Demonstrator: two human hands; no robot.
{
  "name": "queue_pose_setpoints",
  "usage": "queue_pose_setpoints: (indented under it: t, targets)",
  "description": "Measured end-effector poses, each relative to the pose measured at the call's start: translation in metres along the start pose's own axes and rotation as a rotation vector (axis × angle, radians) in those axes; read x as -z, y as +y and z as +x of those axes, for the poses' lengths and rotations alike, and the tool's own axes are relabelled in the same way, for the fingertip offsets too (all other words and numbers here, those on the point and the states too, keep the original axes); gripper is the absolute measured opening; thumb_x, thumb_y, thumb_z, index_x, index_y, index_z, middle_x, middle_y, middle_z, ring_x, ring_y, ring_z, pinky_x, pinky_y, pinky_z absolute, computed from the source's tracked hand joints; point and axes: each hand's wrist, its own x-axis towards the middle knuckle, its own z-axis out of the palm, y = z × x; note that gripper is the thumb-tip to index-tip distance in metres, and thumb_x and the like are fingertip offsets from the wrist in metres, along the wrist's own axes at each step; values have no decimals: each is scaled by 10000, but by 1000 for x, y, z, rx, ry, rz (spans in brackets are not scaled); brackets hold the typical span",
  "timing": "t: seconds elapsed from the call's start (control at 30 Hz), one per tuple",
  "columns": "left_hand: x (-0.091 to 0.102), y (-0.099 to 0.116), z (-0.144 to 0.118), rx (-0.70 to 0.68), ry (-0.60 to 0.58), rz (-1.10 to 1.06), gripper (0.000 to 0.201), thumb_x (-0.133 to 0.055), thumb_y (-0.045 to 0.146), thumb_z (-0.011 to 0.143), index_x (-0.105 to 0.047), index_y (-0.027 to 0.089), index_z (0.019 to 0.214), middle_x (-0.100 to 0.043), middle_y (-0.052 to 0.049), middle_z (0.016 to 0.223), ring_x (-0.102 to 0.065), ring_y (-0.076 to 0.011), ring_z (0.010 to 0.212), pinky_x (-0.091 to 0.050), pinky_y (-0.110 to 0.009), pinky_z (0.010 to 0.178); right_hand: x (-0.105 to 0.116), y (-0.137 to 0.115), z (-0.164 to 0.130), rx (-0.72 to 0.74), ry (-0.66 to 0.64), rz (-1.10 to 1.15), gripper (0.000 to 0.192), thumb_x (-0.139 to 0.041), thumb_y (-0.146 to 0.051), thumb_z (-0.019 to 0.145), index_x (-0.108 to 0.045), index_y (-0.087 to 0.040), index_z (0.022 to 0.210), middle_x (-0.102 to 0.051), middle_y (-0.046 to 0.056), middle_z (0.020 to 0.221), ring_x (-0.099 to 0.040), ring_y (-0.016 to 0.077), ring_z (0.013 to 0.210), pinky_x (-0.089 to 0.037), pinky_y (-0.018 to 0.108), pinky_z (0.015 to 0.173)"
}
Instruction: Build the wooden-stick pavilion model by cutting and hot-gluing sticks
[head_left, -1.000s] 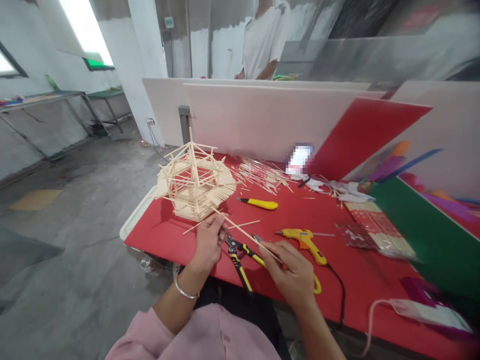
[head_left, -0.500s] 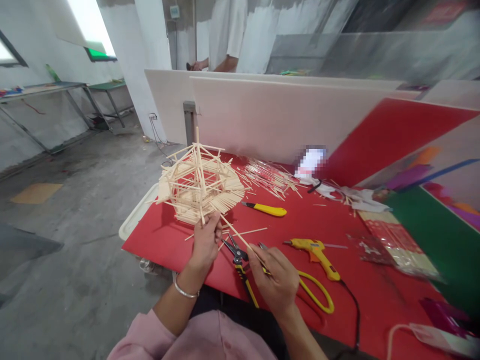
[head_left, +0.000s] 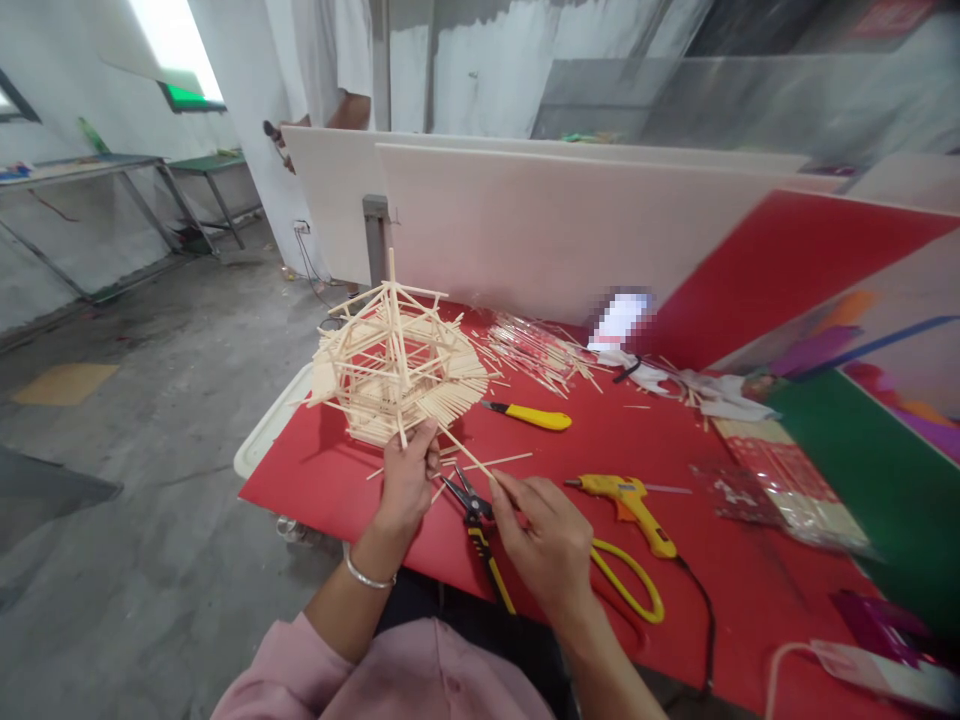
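Stick model [head_left: 394, 370] stands at the left end of the red table [head_left: 600, 440], raised off the surface at its near edge. Left hand [head_left: 405, 480] is under that near edge, fingers curled closed around the model's lower sticks, thumb on top; bracelet on the wrist.

One long stick [head_left: 465, 455] runs from the model's near side down and right to the right hand [head_left: 544, 545]. The right hand's thumb and forefinger are pinched shut on the stick's lower end; the other fingers are loosely bent. Whether the far end of the stick touches the model cannot be told.

Cutters [head_left: 480, 535] lie on the table between the two hands, partly under the right hand. Beyond them: a yellow knife [head_left: 529, 415], loose sticks [head_left: 536, 350] near the white board. Right of the right hand: yellow loop [head_left: 630, 590], glue gun [head_left: 626, 497] with black cord. A person in white stands behind the boards, upper left.
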Motion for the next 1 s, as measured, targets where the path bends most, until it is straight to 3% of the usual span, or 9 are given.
queue_pose_setpoints:
  t: [0.27,0.5,0.77,1.0]
  targets:
    - [2,3,4,-17,-25,50,365,-769,385,641,-483,164,590,-456,72,447,-347,-23,340,-203,-166,338,5,-23,24,20,-157,-334,207,-514,-272,915,-698,-218,992,-705,19,807,-605,153,733,-360,275,651]
    - [3,4,8,-48,-46,48,321,-756,358,641,-496,171,656,-459,79,480,-345,-29,348,-201,-167,333,-1,-37,41,-21,-316,-391,211,-509,-210,899,-655,-224,1052,-682,31,868,-576,158,740,-319,282,628]
    - [1,4,8,-38,-13,19,335,-763,360,612,-487,173,647,-418,88,455,-328,-30,357,-198,-165,349,-21,-44,57,-108,-262,-360,225,-460,-298,939,-669,-225,903,-661,23,772,-558,123,653,-263,276,591]
    - [0,4,8,-24,-30,9,335,-762,364,621,-491,169,644,-413,88,444,-325,-31,359,-189,-164,349,-25,-46,61,-128,-271,-352,240,-462,-336,939,-671,-227,889,-654,8,747,-545,114,639,-232,275,572]
